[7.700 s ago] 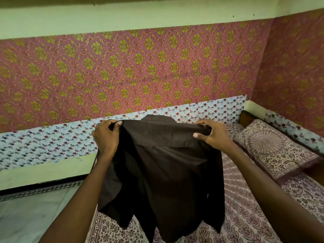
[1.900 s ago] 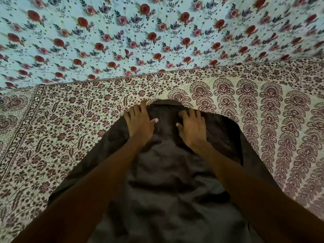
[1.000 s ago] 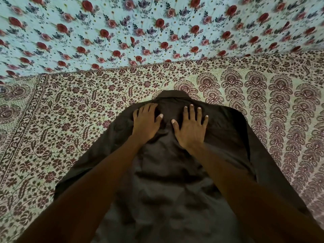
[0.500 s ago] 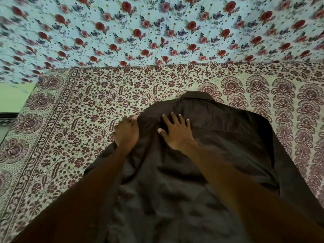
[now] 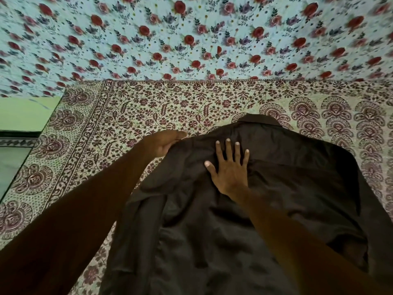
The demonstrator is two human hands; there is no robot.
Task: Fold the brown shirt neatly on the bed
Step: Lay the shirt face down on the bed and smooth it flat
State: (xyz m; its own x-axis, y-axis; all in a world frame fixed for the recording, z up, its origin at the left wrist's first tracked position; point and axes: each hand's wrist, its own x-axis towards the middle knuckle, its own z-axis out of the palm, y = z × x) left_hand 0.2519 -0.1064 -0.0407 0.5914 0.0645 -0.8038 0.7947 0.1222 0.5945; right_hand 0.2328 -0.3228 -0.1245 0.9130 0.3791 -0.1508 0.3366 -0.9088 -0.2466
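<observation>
The shirt (image 5: 287, 177) runs off the frame at 6 and 4 o'clock, and both forearms cover parts of it. The left hand (image 5: 163, 143) has its fingers hidden under the shirt's 10 o'clock shoulder. The floral cloth (image 5: 191, 39) at 12 o'clock is blurred.

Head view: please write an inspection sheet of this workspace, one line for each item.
Surface: printed bedsheet, maroon floral pattern.
Job's things: brown shirt lies spread on it, collar away from the person, wrinkled, not yet folded.
Clutter: nothing seen.
Hands: left hand grips the shirt's shoulder edge; right hand presses flat on the shirt.
Cables: nothing seen.
Surroundings: rose-print cloth beyond the sheet; green surface at left.
</observation>
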